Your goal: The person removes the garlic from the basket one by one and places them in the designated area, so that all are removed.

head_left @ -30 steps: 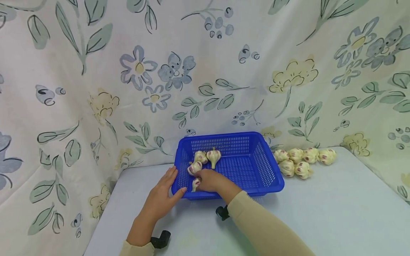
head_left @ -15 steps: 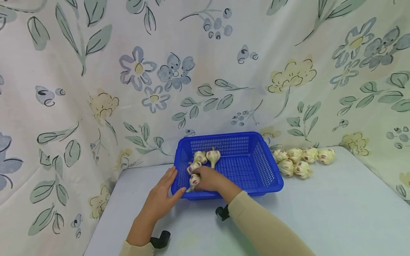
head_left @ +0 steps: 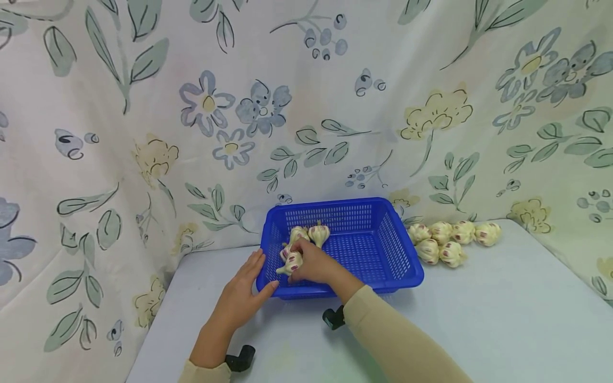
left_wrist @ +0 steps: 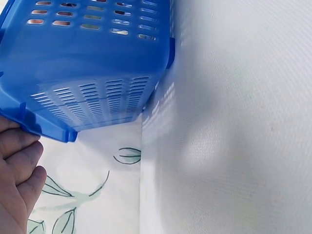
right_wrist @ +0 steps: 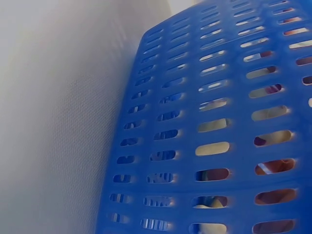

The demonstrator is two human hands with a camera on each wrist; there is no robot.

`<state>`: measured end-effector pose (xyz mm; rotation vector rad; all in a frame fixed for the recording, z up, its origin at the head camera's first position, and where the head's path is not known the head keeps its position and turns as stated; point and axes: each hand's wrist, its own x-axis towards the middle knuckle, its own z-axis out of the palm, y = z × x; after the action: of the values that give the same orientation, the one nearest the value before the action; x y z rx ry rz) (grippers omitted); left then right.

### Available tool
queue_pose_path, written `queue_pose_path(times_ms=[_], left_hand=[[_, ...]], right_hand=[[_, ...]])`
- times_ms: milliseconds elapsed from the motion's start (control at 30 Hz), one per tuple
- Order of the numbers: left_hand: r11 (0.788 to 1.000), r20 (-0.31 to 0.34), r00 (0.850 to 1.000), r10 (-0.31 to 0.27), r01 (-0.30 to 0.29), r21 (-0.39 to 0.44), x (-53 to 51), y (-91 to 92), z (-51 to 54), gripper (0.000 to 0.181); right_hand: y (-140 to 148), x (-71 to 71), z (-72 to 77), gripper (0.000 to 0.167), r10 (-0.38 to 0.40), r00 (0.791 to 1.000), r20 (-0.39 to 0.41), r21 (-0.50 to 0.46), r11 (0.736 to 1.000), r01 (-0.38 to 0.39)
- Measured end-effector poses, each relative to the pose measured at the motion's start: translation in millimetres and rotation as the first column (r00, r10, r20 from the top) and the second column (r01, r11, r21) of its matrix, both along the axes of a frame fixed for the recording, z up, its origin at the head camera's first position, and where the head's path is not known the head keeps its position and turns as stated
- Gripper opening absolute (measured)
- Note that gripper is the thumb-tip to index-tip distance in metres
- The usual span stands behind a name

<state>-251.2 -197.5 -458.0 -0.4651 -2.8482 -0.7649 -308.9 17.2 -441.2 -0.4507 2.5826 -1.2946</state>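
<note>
A blue plastic basket (head_left: 345, 291) with slotted walls stands on the table. My right hand (head_left: 316, 264) reaches over its front rim and holds a garlic bulb (head_left: 294, 260) whose stem points left. Behind that lie more bulbs in the left part of the basket: one garlic bulb (head_left: 319, 233) with its stem forward, another garlic bulb (head_left: 299, 234) beside it, and one partly covered. My left hand (head_left: 239, 294) rests against the basket's front left corner, thumb and fingers fairly straight along the rim. In the right wrist view the slotted basket wall (right_wrist: 190, 117) hides most of the hand.
To the right of the basket, several garlic bulbs (head_left: 452, 253) sit in two rows on the white table (head_left: 503, 319). A floral cloth (head_left: 306, 96) hangs close behind the basket and along the left side.
My right hand has lifted the garlic bulb from near the basket's front wall and shifted it slightly backward, now in front of the other bulbs. The left hand stays at the corner.
</note>
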Motion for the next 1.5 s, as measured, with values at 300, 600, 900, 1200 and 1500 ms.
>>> queue_pose_path(times_ms=[300, 600, 900, 1200, 1500], left_hand=[[1.000, 0.017, 1.000, 0.007, -0.007, -0.017, -0.4, 0.7, -0.1, 0.088], [1.000, 0.001, 1.000, 0.015, -0.015, -0.016, 0.0, 1.0, -0.9, 0.085], [1.000, -0.007, 1.000, 0.017, -0.017, -0.017, -1.1, 0.7, -3.1, 0.081], [1.000, -0.014, 1.000, 0.010, -0.010, -0.010, -0.7, 0.9, -1.6, 0.077], [1.000, -0.016, 1.000, 0.013, -0.013, -0.011, -1.3, 0.4, -1.4, 0.081]], right_hand=[[1, 1.2, 3.4, 0.068, -0.074, 0.997, -0.020, -0.098, 0.993, 0.072], [0, 1.6, 9.2, 0.078, -0.173, 0.985, -0.008, -0.182, 0.969, 0.168], [1, 3.3, 10.9, 0.075, -0.251, 0.966, -0.055, -0.264, 0.937, 0.228], [3, 9.8, 14.3, 0.066, -0.299, 0.943, -0.147, -0.358, 0.905, 0.231], [10, 18.5, 16.6, 0.062, -0.394, 0.886, -0.245, -0.474, 0.846, 0.244]])
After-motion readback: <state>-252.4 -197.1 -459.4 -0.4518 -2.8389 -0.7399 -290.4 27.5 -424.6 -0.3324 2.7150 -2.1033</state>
